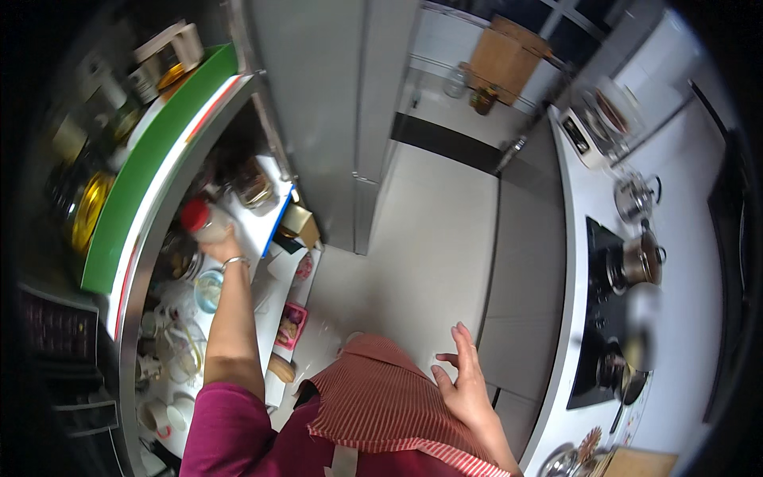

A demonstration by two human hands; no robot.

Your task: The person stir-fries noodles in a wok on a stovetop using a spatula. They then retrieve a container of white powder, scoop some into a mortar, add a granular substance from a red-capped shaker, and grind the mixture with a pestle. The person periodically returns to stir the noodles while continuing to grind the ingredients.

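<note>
On the left, my left hand (218, 243) is wrapped around the lower part of a clear jar (211, 222) with a red lid, over a white shelf (244, 229). Pale contents show through the jar's wall; whether its base touches the shelf cannot be made out. Just behind the jar is a larger clear container (256, 188) with dark contents. Close to my left wrist sits a light blue bowl or tub (208, 291). My right hand (462, 381) hangs in the air beside the grey cabinet fronts, fingers apart and holding nothing.
An upper shelf with a green front edge (161, 167) overhangs the jar. A pink basket (291, 325) stands on a low shelf. Along the right runs a white counter (560, 381) with a black gas hob (587, 364), a steel pot (641, 262) and a glass kettle (633, 197).
</note>
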